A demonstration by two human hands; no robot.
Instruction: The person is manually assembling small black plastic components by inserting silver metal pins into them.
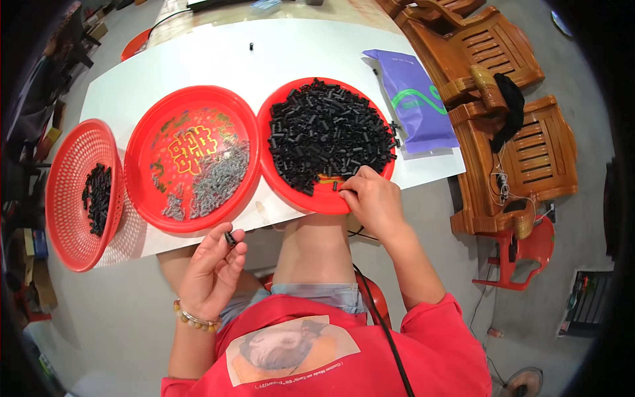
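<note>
My left hand (215, 270) is raised in front of the table's near edge, its fingers curled around a small black cylindrical piece (229, 239). At the near right rim of a red round tray (331, 202), my right hand (372, 198) pinches with thumb and forefinger beside a small black piece (335, 186); whether it grips that piece is hard to make out. A heap of small black tubular pieces (327, 132) fills most of this tray. To its left, a second red tray (149, 159) with a yellow pattern holds many small grey metallic parts (221, 175).
A red perforated basket (61, 192) with some black pieces stands at the far left. A purple bag (413, 109) lies at the right of the white tabletop (198, 59). One loose black piece (251, 47) sits near the back. Wooden chairs (509, 145) stand to the right.
</note>
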